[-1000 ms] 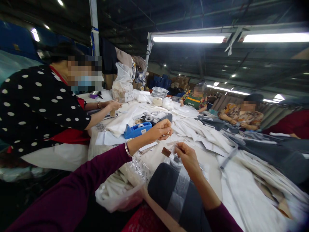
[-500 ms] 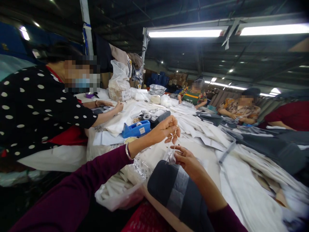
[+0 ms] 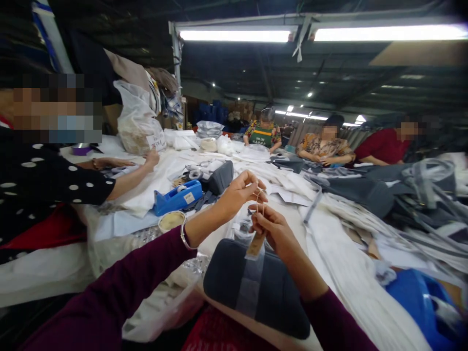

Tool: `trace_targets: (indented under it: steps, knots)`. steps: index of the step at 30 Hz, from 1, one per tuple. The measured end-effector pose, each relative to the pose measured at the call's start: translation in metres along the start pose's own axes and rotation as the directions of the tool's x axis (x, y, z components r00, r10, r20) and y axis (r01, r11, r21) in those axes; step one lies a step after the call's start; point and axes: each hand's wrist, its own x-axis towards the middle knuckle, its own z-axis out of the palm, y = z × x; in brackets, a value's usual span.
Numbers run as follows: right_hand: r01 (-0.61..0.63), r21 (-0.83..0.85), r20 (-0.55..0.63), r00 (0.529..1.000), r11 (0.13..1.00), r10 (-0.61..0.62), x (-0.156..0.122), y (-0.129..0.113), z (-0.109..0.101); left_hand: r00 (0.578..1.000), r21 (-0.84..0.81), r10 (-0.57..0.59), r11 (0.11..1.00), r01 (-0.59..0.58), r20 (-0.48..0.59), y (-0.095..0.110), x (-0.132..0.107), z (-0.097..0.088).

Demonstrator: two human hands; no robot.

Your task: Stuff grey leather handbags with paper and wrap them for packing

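One string (image 3: pixel 258 199) with one brown tag (image 3: pixel 255 245) was pinched by the closed fingers of the left hand (image 3: pixel 237 194) and right hand (image 3: pixel 273 229). One grey pouch (image 3: pixel 223 285) lay beneath.

Quick count, lol: two hands, left hand (image 3: pixel 237 193) and right hand (image 3: pixel 275 230), one brown tag (image 3: pixel 255 245), one loop of string (image 3: pixel 258 199), one blue tape dispenser (image 3: pixel 178 196), one tape roll (image 3: pixel 171 220), four co-workers (image 3: pixel 44 180) (image 3: pixel 262 135) (image 3: pixel 325 146) (image 3: pixel 382 146) round the table (image 3: pixel 298 234), two strip lights (image 3: pixel 234 35) (image 3: pixel 387 33).
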Motion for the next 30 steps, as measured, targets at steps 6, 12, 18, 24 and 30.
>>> trace_targets:
  steps: [6,12,18,24,30]
  knots:
    - [-0.042,0.086,-0.189,0.980,0.995,0.057,0.014,-0.017,-0.064,0.991,-0.384,-0.047,0.923,-0.004,-0.123,-0.049,0.038,-0.001]
    - [-0.067,-0.006,-0.248,0.967,0.998,0.063,0.046,-0.032,-0.140,0.915,0.033,-0.171,0.980,0.196,-0.366,-0.110,0.070,0.012]
    - [-0.430,-0.692,-0.390,0.899,0.580,0.201,0.088,0.008,-0.181,0.864,0.801,-0.391,0.376,0.465,-0.318,-0.151,0.051,0.009]
    - [-0.469,-0.803,-0.453,0.881,0.367,0.135,0.113,0.042,-0.194,0.837,0.721,-0.428,0.452,0.526,-0.342,-0.165,0.043,0.000]
    - [-0.442,-0.848,-0.330,0.872,0.294,0.360,0.117,0.044,-0.195,0.782,0.464,-0.508,0.629,0.624,-0.362,-0.182,0.042,-0.004]
